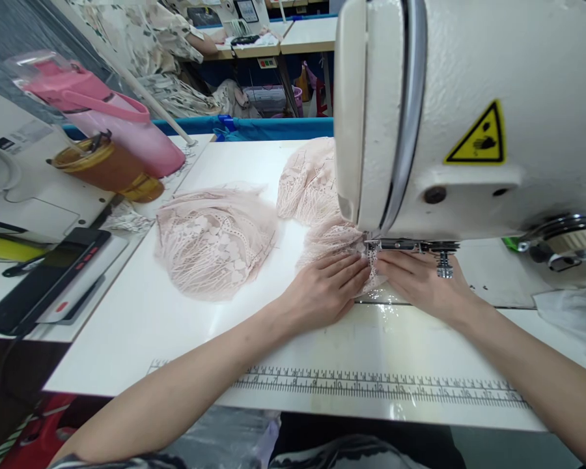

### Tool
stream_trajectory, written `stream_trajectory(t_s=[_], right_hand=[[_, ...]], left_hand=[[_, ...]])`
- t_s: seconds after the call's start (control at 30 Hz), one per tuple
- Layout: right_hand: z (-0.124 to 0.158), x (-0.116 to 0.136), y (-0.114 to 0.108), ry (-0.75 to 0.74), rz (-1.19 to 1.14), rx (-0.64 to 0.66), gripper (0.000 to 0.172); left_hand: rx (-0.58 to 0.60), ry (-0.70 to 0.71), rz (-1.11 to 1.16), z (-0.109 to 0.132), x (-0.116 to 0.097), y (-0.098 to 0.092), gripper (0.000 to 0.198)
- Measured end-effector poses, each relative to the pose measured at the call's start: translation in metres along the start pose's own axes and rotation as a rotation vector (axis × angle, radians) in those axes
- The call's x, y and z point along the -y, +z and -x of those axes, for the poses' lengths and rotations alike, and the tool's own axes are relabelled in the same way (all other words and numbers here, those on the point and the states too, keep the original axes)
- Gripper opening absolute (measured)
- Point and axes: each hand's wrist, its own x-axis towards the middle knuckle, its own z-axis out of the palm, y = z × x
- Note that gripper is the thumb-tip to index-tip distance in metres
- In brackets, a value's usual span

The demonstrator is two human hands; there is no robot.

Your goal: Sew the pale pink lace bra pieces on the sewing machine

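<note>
My left hand (325, 290) lies flat on a piece of pale pink lace fabric (329, 238), its fingers stretched out towards the needle area of the white sewing machine (469, 85). On the other side of the presser foot (370, 244), my right hand (422, 280) rests with its fingers extended over the edge of the same lace; part of it is hidden under the machine head. The lace runs beneath the foot and back behind the machine. Left of my left hand, a separate pale pink lace piece (217, 241) lies on the white table (254, 339).
A printed ruler (371, 384) runs along the table's front edge. At the left stand a pink bottle (112, 120), an amber cup (107, 169) and a black-and-white device (53, 280). White plastic (571, 319) lies at the right. Another person's arm (202, 44) shows at a far table.
</note>
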Motion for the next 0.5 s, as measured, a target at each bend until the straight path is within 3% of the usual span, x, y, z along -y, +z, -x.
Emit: stream_trajectory(t_s=[0.33,0.5], right_hand=[[-0.008,0.007,-0.003,-0.054,-0.086,0.094,0.026],[-0.008,0.014,0.000,-0.048,-0.126,0.071,0.019]], left_hand=[[-0.017,-0.075,-0.010,-0.003,0.000,-0.004,0.037],[-0.021,-0.107,0.004,-0.003,0.001,-0.004,0.034]])
